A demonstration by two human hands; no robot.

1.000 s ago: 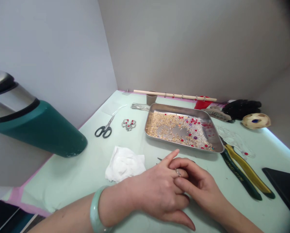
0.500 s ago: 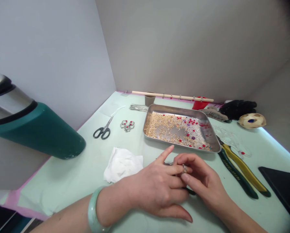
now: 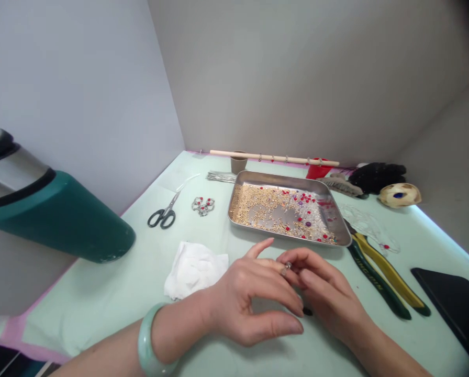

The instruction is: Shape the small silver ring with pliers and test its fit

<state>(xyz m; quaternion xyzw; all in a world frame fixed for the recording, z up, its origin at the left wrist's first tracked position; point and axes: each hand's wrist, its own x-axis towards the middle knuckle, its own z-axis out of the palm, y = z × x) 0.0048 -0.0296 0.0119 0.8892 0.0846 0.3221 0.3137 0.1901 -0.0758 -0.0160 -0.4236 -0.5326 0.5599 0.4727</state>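
Noted at the left hand (image 3: 258, 296): now rolled and more bent at the forefinger than in both earlier views, with the thumb (image 3: 276, 325) brought up from well apart to near the forefinger's tip. Noted at the right hand (image 3: 328, 290): set back at the thumb from the ring (image 3: 286, 268), after being close against it half a second ago, and lying farther over the tip of the ringed finger. Recorded also: less of the dark tool (image 3: 307, 311) visible beneath the hands, down to a small piece, and a slight leftward shift of the whole view.
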